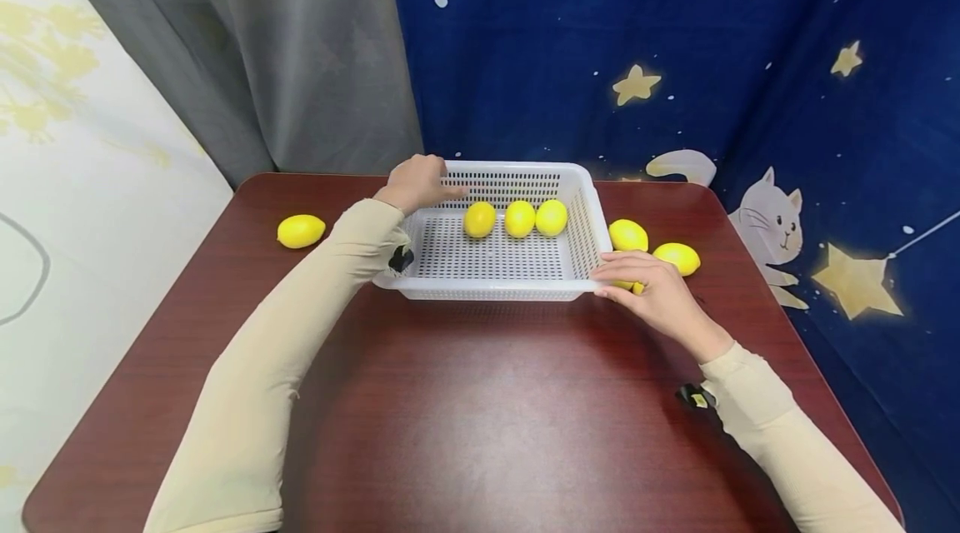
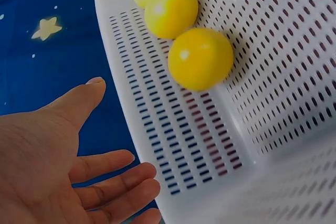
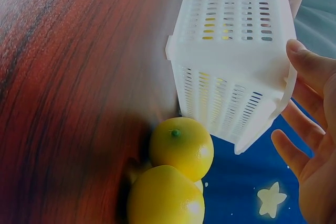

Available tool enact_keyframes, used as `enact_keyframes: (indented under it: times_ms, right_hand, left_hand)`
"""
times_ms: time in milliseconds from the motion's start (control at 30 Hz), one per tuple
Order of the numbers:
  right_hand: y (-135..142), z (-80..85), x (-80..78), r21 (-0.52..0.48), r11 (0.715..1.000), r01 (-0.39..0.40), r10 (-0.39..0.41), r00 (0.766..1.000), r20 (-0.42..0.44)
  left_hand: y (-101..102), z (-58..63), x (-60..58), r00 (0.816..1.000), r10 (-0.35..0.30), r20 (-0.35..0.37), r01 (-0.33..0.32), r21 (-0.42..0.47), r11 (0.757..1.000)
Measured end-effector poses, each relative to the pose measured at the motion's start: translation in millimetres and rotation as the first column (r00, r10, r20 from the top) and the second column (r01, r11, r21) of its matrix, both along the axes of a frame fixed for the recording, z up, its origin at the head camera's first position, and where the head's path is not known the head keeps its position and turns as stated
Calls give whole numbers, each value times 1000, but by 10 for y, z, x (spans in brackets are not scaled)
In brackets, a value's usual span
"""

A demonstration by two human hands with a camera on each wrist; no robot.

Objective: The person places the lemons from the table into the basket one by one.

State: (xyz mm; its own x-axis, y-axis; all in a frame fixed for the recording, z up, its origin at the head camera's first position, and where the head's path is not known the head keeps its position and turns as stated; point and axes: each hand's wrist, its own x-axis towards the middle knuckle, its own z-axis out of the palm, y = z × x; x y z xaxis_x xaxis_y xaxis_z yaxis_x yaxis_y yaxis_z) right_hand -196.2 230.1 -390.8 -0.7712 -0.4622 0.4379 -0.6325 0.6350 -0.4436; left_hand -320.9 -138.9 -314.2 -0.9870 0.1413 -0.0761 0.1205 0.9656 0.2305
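A white perforated plastic basket [image 1: 491, 285] is at the far side of the table, with three lemons inside, one [image 1: 479, 219] apart from the other two. My left hand [image 1: 418, 183] is at the basket's back left corner. In the left wrist view its thumb is spread and its loosely extended fingers [image 2: 123, 179] reach the rim. My right hand [image 1: 654, 291] holds the front right corner, thumb [image 3: 307, 61] at the rim and the other fingers beyond it. Lemons [image 1: 628, 236] lie beside the basket's right wall, one partly hidden by that hand.
One lemon [image 1: 301, 231] lies on the table to the left of the basket. The dark red wooden table [image 1: 480, 416] has its back edge close behind the basket. Grey [image 1: 315, 58] and starry blue curtains [image 1: 540, 42] hang behind it.
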Motion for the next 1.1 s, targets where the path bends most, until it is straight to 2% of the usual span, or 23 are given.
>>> enact_keyframes:
  times_ms: [233,533,867,1100]
  right_hand:
    - [5,-1,-4,2,1000,3,-3,1000,5]
    - [15,-13,-5,-4,1000,4,-4,1000,2]
    - [13,-26,-7,8,1000,17,-17,1000,5]
    - [1,-10,-3,14,1000,17,-18,1000,14]
  left_hand:
    - [-293,65,50,999,43,9,-44,41,998]
    - [-595,109,108,997,58,-52,-54,72,996]
    - [-980,199,176,991,100,-86,-94,73,993]
    - [-1308,229,236,989,121,-89,-111,110,988]
